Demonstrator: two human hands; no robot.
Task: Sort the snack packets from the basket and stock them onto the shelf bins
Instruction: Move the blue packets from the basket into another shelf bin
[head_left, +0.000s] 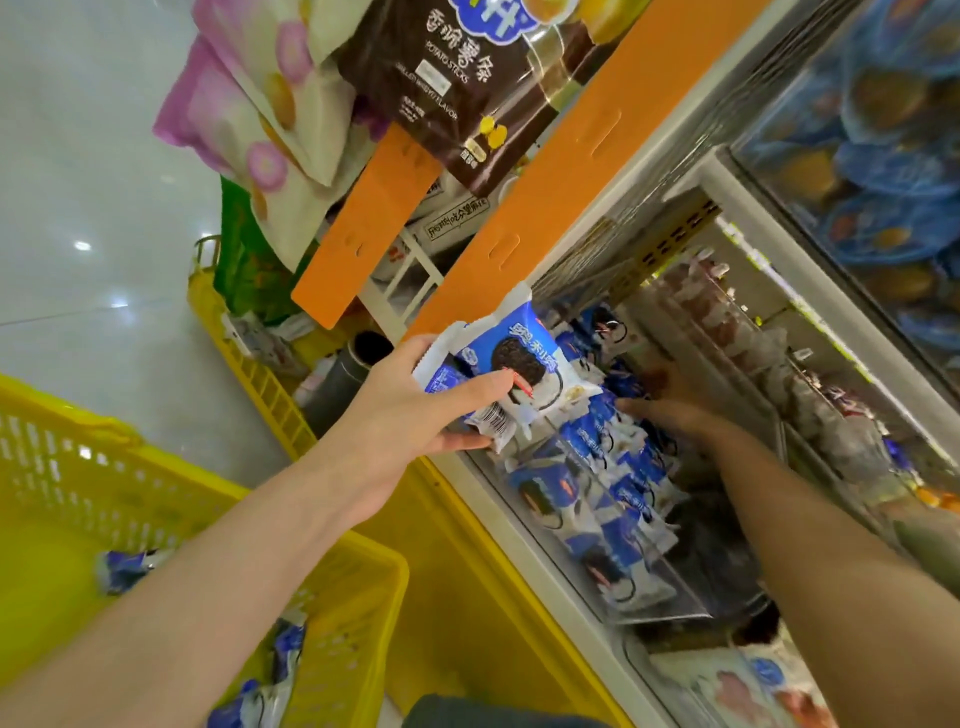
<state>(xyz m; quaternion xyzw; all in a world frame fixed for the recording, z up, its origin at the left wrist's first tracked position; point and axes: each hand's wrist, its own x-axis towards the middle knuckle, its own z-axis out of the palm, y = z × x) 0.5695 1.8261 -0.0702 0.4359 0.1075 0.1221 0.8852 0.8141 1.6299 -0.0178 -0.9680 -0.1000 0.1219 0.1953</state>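
Left hand (415, 410) pinches the light, crinkly cookie packets (524, 358) by one end, smart since squeezing the middle probably cracks cookies.

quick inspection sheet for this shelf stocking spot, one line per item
surface: shelf bin with a clear front wall, partly filled with blue cookie packets
job's things: held packets at the shelf edge; yellow basket with leftover packets inside
clutter: potato sticks bag and pink flowered bags overhead; second basket on the floor
hands: left hand grips the held packets; right hand reaches into the bin, fingers stretched onto the packets, blurred
cables: nothing seen
surroundings: glossy pale floor; orange boards; neighbouring bins of other snacks
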